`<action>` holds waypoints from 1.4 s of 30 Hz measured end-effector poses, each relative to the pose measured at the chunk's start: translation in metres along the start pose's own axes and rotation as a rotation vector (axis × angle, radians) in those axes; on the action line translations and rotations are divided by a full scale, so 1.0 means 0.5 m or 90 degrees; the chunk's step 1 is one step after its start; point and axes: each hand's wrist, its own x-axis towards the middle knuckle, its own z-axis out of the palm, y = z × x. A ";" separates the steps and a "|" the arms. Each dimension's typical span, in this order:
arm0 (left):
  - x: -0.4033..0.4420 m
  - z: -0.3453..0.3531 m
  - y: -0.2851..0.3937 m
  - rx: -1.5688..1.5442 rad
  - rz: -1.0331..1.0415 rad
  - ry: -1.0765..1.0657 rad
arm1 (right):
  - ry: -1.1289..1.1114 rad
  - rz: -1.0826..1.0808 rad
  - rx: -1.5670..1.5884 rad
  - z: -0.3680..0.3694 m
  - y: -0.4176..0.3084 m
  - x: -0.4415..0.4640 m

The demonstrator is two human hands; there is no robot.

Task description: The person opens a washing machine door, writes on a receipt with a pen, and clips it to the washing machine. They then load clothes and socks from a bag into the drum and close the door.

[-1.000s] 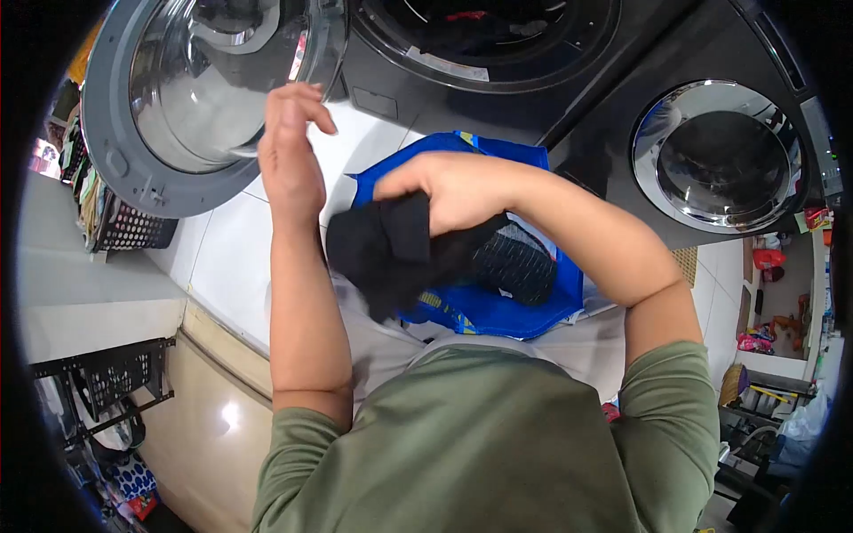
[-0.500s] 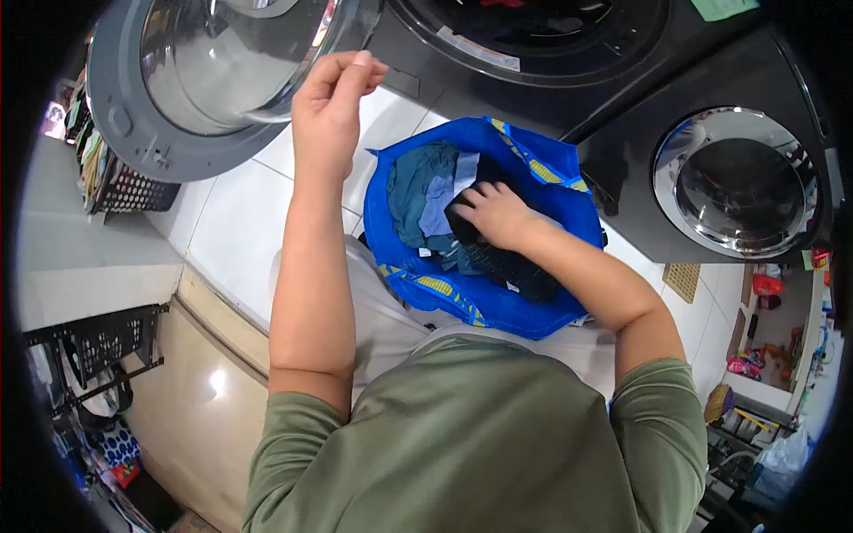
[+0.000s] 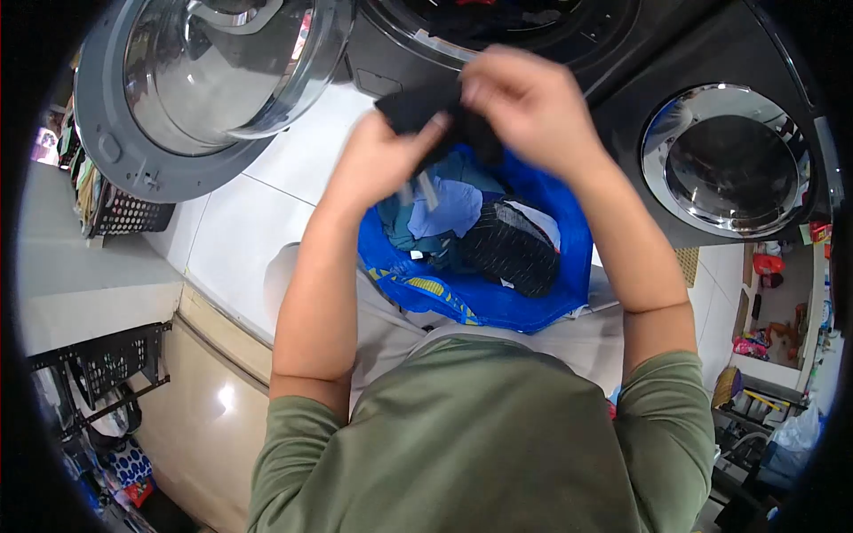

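Note:
A black piece of clothing (image 3: 425, 111) stretches between my two hands above a blue bag (image 3: 560, 306). My left hand (image 3: 378, 160) grips its left side, thumb pointing right. On the other side my right hand (image 3: 533, 107), blurred by motion, pinches its upper right part. White strips, perhaps labels, hang blurred below the cloth. Inside the bag lie a light blue cloth (image 3: 449, 209), teal clothing (image 3: 397, 218) and a black garment with white flecks (image 3: 511, 253). My hands and the held cloth hide the bag's far rim.
An open round washer door (image 3: 169, 98) stands at the upper left. Ahead is the dark machine's opening (image 3: 498, 22) with clothes inside. Another front-loader with a closed round door (image 3: 724, 160) stands right. A black basket (image 3: 129, 213) sits at left on white floor tiles (image 3: 258, 222).
My right hand has come up out of the bag with the black clothing. My left hand has lowered and moved right to take hold of it. The view has shifted slightly.

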 end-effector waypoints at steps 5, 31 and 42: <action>-0.016 -0.071 -0.001 -0.482 0.216 0.126 | -0.293 0.195 0.135 0.021 -0.022 0.031; 0.024 -0.108 -0.037 -0.183 0.008 0.274 | 0.188 -0.004 -0.275 -0.011 0.164 0.116; 0.025 -0.080 -0.035 -0.183 -0.038 0.213 | -0.443 0.253 -0.148 0.300 0.288 -0.264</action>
